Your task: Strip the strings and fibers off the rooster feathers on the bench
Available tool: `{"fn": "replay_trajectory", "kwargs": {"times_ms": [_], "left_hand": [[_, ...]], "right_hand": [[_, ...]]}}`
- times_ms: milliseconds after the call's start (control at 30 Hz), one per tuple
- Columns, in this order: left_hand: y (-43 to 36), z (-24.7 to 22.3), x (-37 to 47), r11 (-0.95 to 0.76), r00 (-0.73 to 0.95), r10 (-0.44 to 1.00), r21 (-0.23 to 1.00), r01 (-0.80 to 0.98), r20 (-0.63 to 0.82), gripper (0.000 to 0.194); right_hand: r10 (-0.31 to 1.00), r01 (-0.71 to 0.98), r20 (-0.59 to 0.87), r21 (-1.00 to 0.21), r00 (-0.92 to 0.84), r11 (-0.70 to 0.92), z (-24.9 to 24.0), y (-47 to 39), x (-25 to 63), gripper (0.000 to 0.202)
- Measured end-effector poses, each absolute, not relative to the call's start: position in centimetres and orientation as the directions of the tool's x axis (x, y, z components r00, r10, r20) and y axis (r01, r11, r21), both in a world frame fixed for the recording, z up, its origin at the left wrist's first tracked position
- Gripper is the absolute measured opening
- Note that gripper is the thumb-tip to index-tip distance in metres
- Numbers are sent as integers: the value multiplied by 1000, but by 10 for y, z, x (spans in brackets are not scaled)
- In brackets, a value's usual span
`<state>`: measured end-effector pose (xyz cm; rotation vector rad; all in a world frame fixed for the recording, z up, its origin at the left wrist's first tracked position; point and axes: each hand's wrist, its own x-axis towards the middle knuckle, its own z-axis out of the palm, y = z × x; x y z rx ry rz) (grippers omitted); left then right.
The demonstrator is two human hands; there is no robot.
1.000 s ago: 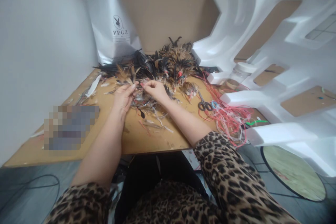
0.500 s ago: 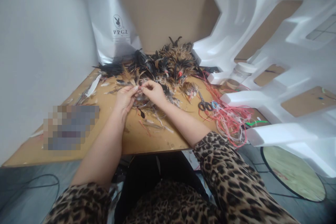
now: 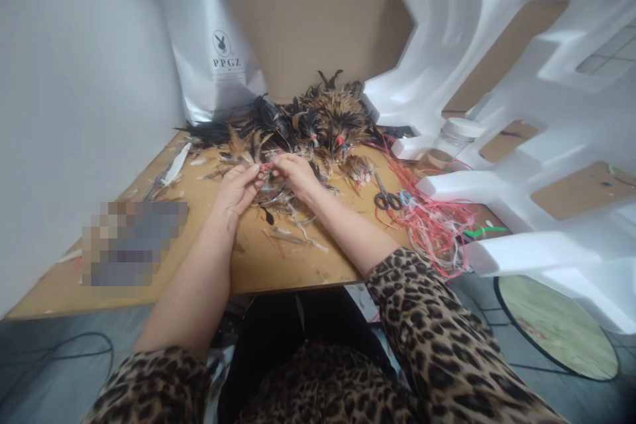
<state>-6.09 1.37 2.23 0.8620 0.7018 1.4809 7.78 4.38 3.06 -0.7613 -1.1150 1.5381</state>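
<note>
My left hand (image 3: 238,187) pinches a small bundle of brown feathers (image 3: 247,146) at its base, the tips fanning up and away from me. Close beside it, my right hand (image 3: 294,174) has thumb and fingers pressed together on a thin red string (image 3: 264,165) at the bundle's base. The fingers partly hide how the string runs. Below and between the hands lie loose pale feathers and scraps (image 3: 283,195) on the table. A heap of black and brown feather bundles (image 3: 342,109) stands just behind.
Scissors (image 3: 387,199) with dark handles lie right of my hands, beside a tangle of red and white string (image 3: 442,232). White foam pieces (image 3: 501,192) rise along the right edge. A silver bag (image 3: 209,59) stands at the back left; a blurred-out object (image 3: 134,245) lies front left.
My right hand has turned slightly and shifted a little right, with the red string between the hands showing more. The left hand still pinches the feathers in nearly the same place.
</note>
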Motion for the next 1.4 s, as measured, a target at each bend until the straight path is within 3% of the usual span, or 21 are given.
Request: {"fn": "replay_trajectory", "kwargs": {"times_ms": [133,433,600,900,1233,1400], "left_hand": [[14,23,-60,-114,-30,993,829,-547,116,15],[14,25,-57,-179,-106,984,837,-517,146,17],[14,26,-55,-193,-114,981,849,-491,157,18],[11,28,-57,-133,-49,991,812,-569,128,20],[17,21,-53,-226,-183,970,857,-463,157,19],[16,23,-57,-173,-109,985,848,-501,136,18]], "right_hand": [[942,-446,69,-890,-328,-90,33,43,78,24],[924,-309,121,-951,-363,3,31,40,79,27],[944,-231,146,-970,-296,77,37,32,76,17],[969,-321,132,-945,-210,59,35,34,74,12],[946,-122,296,-952,-130,281,32,31,72,15],[952,-133,300,-948,-62,290,28,38,76,12]]}}
